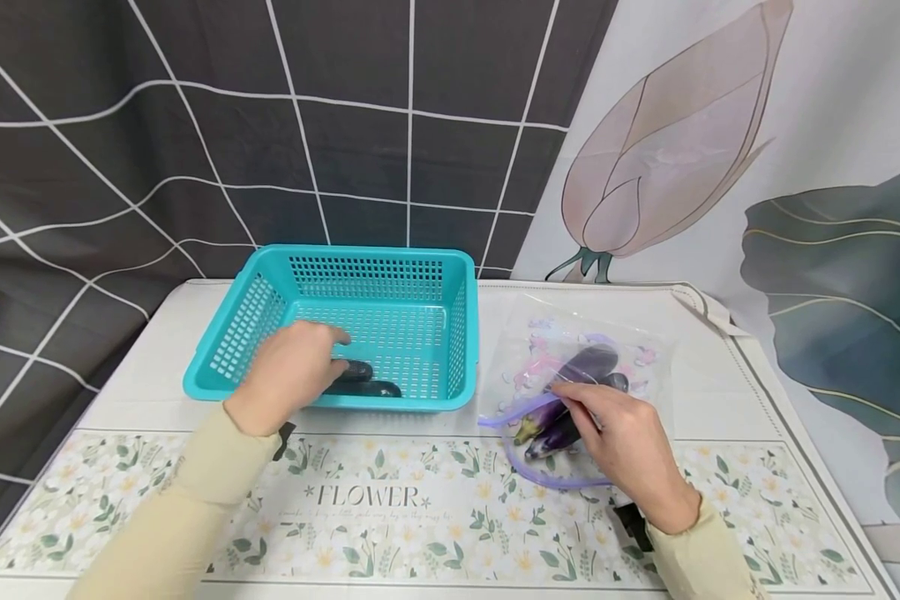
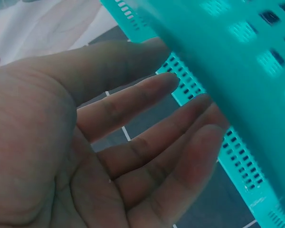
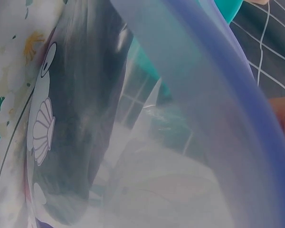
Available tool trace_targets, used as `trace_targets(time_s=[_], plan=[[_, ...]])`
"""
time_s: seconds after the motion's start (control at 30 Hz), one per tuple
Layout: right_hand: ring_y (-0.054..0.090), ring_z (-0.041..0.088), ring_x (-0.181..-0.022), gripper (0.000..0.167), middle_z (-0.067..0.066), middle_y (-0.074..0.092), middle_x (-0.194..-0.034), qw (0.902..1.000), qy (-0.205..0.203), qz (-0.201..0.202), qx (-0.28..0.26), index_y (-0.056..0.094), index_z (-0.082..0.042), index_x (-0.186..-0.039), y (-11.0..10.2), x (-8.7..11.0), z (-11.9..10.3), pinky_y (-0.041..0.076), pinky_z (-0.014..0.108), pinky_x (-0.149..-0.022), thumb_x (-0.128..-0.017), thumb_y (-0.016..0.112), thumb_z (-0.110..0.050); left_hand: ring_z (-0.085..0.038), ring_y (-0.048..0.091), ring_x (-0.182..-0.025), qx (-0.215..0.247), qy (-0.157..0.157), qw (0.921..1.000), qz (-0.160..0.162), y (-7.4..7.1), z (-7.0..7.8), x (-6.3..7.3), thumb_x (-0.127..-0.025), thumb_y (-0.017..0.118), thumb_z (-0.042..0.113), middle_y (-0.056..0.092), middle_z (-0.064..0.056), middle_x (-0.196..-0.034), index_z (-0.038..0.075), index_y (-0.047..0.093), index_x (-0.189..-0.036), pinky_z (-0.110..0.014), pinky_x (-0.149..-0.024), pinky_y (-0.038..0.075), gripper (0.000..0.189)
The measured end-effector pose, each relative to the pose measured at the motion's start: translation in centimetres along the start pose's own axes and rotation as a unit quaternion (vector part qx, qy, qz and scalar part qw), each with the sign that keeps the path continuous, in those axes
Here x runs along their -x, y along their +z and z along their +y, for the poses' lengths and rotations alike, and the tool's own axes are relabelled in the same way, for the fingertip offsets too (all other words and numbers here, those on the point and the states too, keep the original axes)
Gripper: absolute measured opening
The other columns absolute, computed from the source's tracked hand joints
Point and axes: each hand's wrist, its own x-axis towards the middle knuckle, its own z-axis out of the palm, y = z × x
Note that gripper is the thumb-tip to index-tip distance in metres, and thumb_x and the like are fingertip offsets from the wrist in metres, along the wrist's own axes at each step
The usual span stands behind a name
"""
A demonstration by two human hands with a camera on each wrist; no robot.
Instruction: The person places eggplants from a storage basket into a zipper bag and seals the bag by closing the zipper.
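Backdrop: dark cloth (image 1: 345, 150) with a white grid, beside white cloth (image 1: 678, 142) printed with a large bud. Work surface: white table (image 1: 142, 375), front half bearing a floral band marked "FLOWER".

Basket (image 1: 427, 404): turquoise, rectangular, perforated walls and base, standing at the rear left of the table.

Bag (image 1: 525, 358): transparent, with a pink and lilac print, lying flat on the table to the right of the basket. Its mouth faces the person; the two sides of the purple seal strip (image 1: 547, 482) stand apart.

Right hand (image 1: 626, 433): above the bag mouth, thumb and fingers pinching the upper side of the strip. Left hand (image 1: 292, 362): inside the basket at the front left, fingers loosely bent and apart, palm bare in the left wrist view.

Eggplants (image 1: 588, 365): two, inside the bag, side by side and slanted. Skin deep purple to near black, smooth; stem ends toward the mouth, one yellow-green, the other paler purple.

Elongated items (image 1: 356, 371): two, black, glossy, on the basket floor against the front wall, partly hidden by the left hand and rim.
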Motion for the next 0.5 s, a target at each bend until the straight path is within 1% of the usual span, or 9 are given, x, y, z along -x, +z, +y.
trace_targets(time_s=[0.13,0.2,0.27,0.33,0.43,0.5], plan=[[0.073,0.024,-0.090,0.035,0.007,0.076,-0.103,1.0000,-0.002,0.002,-0.001,0.076,-0.005,-0.108,0.0,-0.1,0.0,0.058,0.038,-0.071,-0.076,0.079,0.010,-0.019,0.066,-0.063,-0.005,0.000,0.9999,-0.011,-0.3,-0.6,0.0,-0.082,0.082,0.008,0.074,-0.018,-0.102,-0.002,0.076,-0.107,-0.034,-0.049,0.051,0.028],[0.073,0.024,-0.090,0.035,0.007,0.076,-0.102,1.0000,-0.002,0.002,0.000,0.076,-0.005,-0.108,0.0,-0.1,0.0,0.058,0.038,-0.071,-0.076,0.079,0.010,-0.019,0.066,-0.062,-0.005,0.000,0.9998,-0.017,-0.4,-0.8,-0.1,-0.082,0.081,0.008,0.074,-0.018,-0.102,-0.002,0.076,-0.107,-0.034,-0.049,0.052,0.028],[0.073,0.024,-0.090,0.035,0.007,0.076,-0.102,1.0000,-0.001,0.001,0.000,0.076,-0.005,-0.108,0.0,-0.1,0.0,0.058,0.038,-0.071,-0.076,0.079,0.010,-0.021,0.068,-0.065,-0.003,-0.002,0.9998,-0.021,-0.4,-1.1,-0.1,-0.082,0.081,0.007,0.074,-0.018,-0.102,-0.002,0.075,-0.107,-0.036,-0.052,0.053,0.028],[0.073,0.024,-0.090,0.035,0.007,0.076,-0.103,1.0000,0.001,0.000,0.001,0.076,-0.005,-0.108,0.0,-0.1,0.0,0.059,0.038,-0.071,-0.077,0.079,0.009,-0.028,0.071,-0.074,-0.005,-0.001,0.9997,-0.022,-0.4,-1.4,-0.2,-0.082,0.081,0.007,0.074,-0.019,-0.103,-0.003,0.075,-0.107,-0.040,-0.059,0.057,0.028],[0.073,0.024,-0.091,0.035,0.007,0.076,-0.103,1.0000,0.004,-0.003,0.000,0.076,-0.006,-0.108,0.0,-0.1,-0.1,0.059,0.037,-0.071,-0.077,0.079,0.009,-0.034,0.072,-0.083,-0.009,-0.003,0.9996,-0.026,-0.4,-1.7,-0.3,-0.082,0.081,0.007,0.074,-0.019,-0.103,-0.003,0.075,-0.107,-0.045,-0.064,0.058,0.028],[0.073,0.023,-0.091,0.035,0.007,0.076,-0.103,1.0000,0.005,-0.004,0.000,0.076,-0.006,-0.109,0.0,-0.1,-0.1,0.059,0.037,-0.071,-0.077,0.079,0.009,-0.036,0.071,-0.086,-0.014,-0.008,0.9994,-0.032,-0.4,-1.9,-0.3,-0.082,0.080,0.007,0.074,-0.020,-0.105,-0.003,0.075,-0.108,-0.047,-0.066,0.058,0.028]])
